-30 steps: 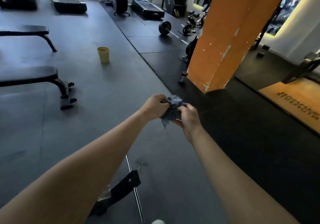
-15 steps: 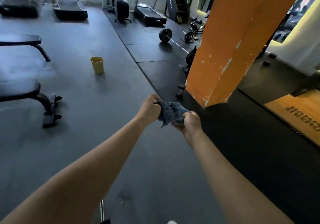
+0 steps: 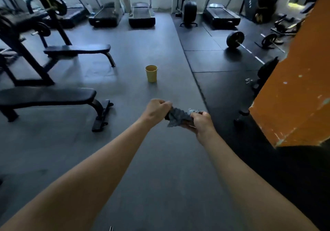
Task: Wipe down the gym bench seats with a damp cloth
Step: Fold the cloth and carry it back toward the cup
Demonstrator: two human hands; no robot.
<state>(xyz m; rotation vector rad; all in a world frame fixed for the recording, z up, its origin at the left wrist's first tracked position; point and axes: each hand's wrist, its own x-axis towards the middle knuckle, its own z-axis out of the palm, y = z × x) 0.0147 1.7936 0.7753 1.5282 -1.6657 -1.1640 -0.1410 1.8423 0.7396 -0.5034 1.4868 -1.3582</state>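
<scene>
Aloft, cloth (image 3: 178, 116) between both hands (image 3: 157, 110) (image 3: 202, 122)

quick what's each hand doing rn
Left hand: closed, gripping one end of the grey cloth.
Right hand: closed, gripping the cloth's other end.

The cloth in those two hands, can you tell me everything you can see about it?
The small dark grey-blue cloth looks like soft, thin fabric, crumpled and bunched, not flat. The left hand pinches one end and the right hand grips the other, so it is pulled between them. A loose corner hangs down below the middle. It is up in the air above the dark rubber gym floor, touching only the hands. Whether it is wet cannot be told.
</scene>
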